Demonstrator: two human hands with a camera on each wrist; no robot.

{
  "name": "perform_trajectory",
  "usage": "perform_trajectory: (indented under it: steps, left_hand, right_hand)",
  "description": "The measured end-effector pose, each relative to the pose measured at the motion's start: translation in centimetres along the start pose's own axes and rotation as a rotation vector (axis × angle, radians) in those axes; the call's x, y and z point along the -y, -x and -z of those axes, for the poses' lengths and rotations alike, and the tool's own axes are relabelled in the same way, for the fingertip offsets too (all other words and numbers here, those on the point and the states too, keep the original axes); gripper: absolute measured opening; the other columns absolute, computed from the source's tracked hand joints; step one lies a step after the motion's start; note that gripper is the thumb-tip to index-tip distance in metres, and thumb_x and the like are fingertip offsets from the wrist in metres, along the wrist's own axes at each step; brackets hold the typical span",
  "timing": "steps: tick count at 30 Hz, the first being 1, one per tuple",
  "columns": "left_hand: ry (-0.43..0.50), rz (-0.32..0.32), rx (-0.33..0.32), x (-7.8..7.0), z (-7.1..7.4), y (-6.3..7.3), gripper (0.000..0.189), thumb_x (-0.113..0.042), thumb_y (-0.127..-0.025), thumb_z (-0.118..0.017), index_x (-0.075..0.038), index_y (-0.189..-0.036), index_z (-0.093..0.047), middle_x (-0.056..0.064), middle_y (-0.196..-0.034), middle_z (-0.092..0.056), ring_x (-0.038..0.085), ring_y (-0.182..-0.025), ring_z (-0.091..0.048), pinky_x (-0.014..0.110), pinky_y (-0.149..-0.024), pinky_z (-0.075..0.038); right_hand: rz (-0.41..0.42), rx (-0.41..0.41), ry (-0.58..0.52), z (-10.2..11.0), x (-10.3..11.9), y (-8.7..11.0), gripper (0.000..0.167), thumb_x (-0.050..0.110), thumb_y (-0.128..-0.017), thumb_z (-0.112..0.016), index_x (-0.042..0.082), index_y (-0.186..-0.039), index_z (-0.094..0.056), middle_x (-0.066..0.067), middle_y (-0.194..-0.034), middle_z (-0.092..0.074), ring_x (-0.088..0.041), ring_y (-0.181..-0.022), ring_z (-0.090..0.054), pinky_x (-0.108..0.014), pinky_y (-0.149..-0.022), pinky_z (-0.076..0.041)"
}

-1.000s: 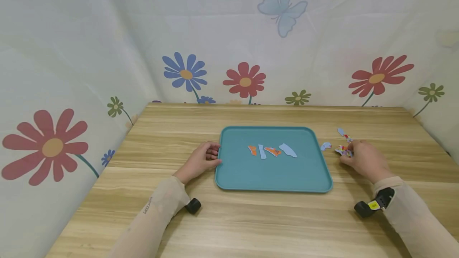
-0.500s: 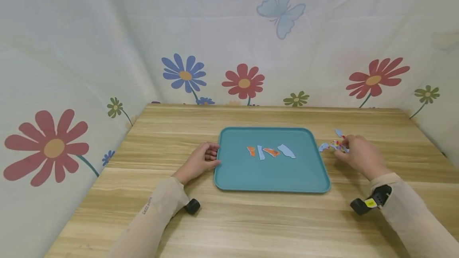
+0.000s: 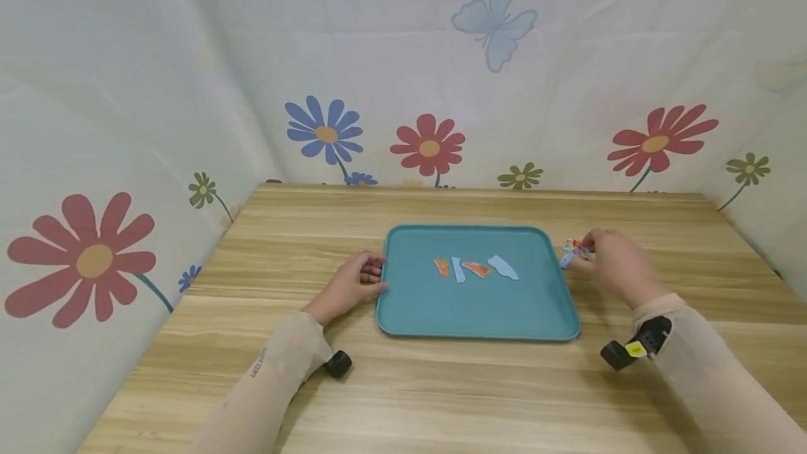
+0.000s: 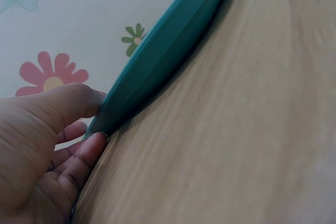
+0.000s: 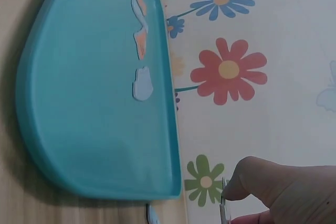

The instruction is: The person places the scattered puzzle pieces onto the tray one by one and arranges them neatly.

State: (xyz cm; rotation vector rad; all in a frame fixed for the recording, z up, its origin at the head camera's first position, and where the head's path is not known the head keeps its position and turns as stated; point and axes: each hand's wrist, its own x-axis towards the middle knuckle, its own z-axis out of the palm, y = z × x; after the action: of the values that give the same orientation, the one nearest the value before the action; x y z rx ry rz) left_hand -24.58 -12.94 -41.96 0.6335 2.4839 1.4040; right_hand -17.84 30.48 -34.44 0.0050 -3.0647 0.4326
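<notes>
My left hand (image 3: 350, 286) grips the left rim of a teal tray (image 3: 479, 317); in the left wrist view the thumb sits on the rim and fingertips lie against its underside. To the right of the tray, my right hand (image 3: 621, 268) pinches an irregular thin picture piece (image 3: 573, 246) with red and yellow print. Edge-on, that piece shows as a thin plate in the right wrist view. A pale blue piece (image 3: 567, 259) lies just beyond the tray's right rim, partly overlapped by the held one. The right fingers hide whatever lies behind them.
In a row on the tray lie a small orange piece (image 3: 441, 267), a narrow pale blue strip (image 3: 458, 270), a longer orange piece (image 3: 477, 270) and a wide pale blue piece (image 3: 504, 267). A flower-printed cloth (image 3: 378, 40) stands behind the wooden table (image 3: 441, 398).
My right hand has moved left toward the tray and picked up the printed piece, bringing it near the right rim. The left hand stays on the tray.
</notes>
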Motion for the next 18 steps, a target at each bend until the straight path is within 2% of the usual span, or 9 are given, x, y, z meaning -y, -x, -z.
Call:
perform_trajectory:
  steps: [3, 10, 15, 18]
  left_hand:
    - [0.000, 0.016, 0.003, 0.0, 0.0, -0.1, 0.051, -0.008, -0.087, -0.070, 0.002, -0.132, -0.048, 0.019, -0.119, -0.054, 0.025, -0.105, -0.058, 0.031, -0.091, -0.052]
    - [-0.002, -0.060, -0.005, 0.2, 0.0, 0.0, 0.051, -0.014, -0.087, -0.072, 0.004, -0.128, -0.049, 0.017, -0.112, -0.056, 0.019, -0.098, -0.059, 0.026, -0.085, -0.053]
    - [0.004, -0.008, 0.000, 0.4, -0.1, -0.3, 0.051, -0.009, -0.087, -0.071, 0.002, -0.131, -0.048, 0.018, -0.116, -0.055, 0.023, -0.102, -0.058, 0.029, -0.088, -0.052]
    - [0.006, -0.001, 0.004, 0.7, -0.1, -0.5, 0.051, -0.007, -0.087, -0.070, 0.004, -0.132, -0.048, 0.021, -0.118, -0.054, 0.027, -0.104, -0.058, 0.034, -0.091, -0.052]
  right_hand:
    - [0.007, -0.013, -0.007, -0.2, 0.6, -0.3, 0.047, 0.029, -0.085, -0.068, -0.012, -0.106, -0.060, -0.028, -0.097, -0.063, -0.035, -0.082, -0.059, -0.050, -0.074, -0.052]
    - [0.019, -0.020, -0.033, -1.1, 1.9, -0.8, 0.043, 0.023, -0.084, -0.068, -0.013, -0.106, -0.060, -0.027, -0.096, -0.061, -0.033, -0.079, -0.057, -0.049, -0.074, -0.053]
    - [0.039, 0.001, -0.056, -1.9, 2.6, -1.2, 0.040, 0.022, -0.085, -0.068, -0.011, -0.106, -0.060, -0.026, -0.097, -0.060, -0.032, -0.080, -0.056, -0.047, -0.072, -0.051]
    - [0.057, -0.005, -0.053, -2.4, 3.0, -1.5, 0.039, 0.022, -0.084, -0.069, -0.010, -0.104, -0.061, -0.024, -0.095, -0.061, -0.031, -0.079, -0.056, -0.045, -0.070, -0.050]
